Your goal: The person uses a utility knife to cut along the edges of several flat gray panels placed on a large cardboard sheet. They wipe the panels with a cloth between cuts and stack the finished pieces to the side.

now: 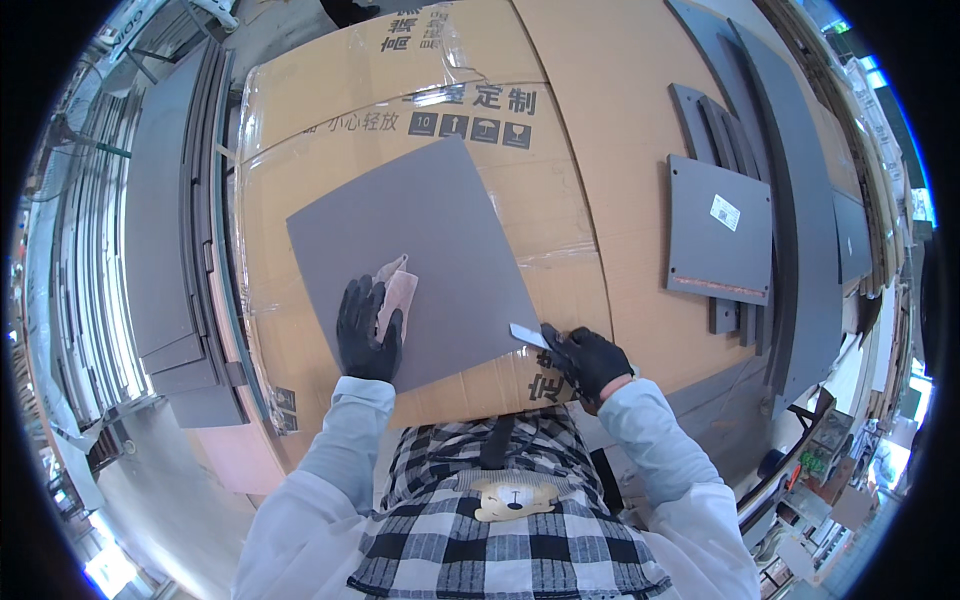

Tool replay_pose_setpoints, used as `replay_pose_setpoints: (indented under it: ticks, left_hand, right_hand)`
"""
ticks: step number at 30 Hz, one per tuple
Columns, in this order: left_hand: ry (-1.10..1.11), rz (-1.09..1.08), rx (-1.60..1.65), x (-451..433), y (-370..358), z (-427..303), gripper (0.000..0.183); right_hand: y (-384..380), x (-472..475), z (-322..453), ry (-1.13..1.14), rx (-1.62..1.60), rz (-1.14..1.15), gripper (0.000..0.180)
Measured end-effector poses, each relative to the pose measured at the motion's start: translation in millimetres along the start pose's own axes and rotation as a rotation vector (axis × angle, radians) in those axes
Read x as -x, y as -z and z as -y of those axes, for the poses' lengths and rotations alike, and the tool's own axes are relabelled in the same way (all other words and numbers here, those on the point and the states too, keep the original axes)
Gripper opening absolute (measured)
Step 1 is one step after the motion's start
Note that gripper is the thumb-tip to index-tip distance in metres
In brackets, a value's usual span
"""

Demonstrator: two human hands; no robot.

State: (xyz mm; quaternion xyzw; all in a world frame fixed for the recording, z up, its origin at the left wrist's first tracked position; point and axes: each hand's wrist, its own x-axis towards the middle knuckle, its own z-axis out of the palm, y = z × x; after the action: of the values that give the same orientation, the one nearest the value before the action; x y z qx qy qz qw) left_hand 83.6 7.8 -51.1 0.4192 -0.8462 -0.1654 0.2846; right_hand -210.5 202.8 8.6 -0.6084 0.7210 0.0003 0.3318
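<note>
A flat grey panel (pixel 420 210) lies at an angle on the cardboard (pixel 277 247) in front of me. My left hand (pixel 367 330), in a black glove, rests on the panel and grips a folded pink cloth (pixel 397 300) between thumb and fingers. Just off the panel's near right corner is my right hand (pixel 589 360), also gloved in black. It holds a light-coloured flat blade (pixel 529 335), whose tip reaches over the panel's edge. The blade's handle is hidden in the fingers.
To the right, a smaller grey panel with drilled holes (pixel 720 247) bears a printed label and lies on narrow grey strips (pixel 724 315). Long grey boards (pixel 795 202) run beyond it. More grey boards (pixel 169 210) stand stacked at the left. A dark shoe (pixel 349 11) shows at the far edge.
</note>
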Motion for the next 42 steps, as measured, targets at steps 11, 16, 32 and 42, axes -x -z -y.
replay_pose_setpoints:
  ticks: [11, 16, 32, 42]
  left_hand:
    - [0.037, 0.026, -0.014, 2.1, 1.0, 1.6, 0.046]
    - [0.006, -0.045, -0.011, 0.9, -1.4, 0.0, 0.041]
    - [0.594, -0.386, 0.258, -1.8, -13.5, 51.2, 0.050]
    - [-0.042, 0.098, -0.166, -105.1, -32.2, -15.1, 0.043]
  right_hand:
    - [33.4, -42.8, -3.6, -0.095, -0.002, 0.186, 0.040]
    - [26.9, -37.8, -8.0, -0.003, 0.109, 0.182, 0.044]
    - [-13.1, -39.9, 44.5, -0.154, -0.375, -0.329, 0.029]
    - [-58.4, -1.4, 4.9, -0.297, -1.342, -0.433, 0.046]
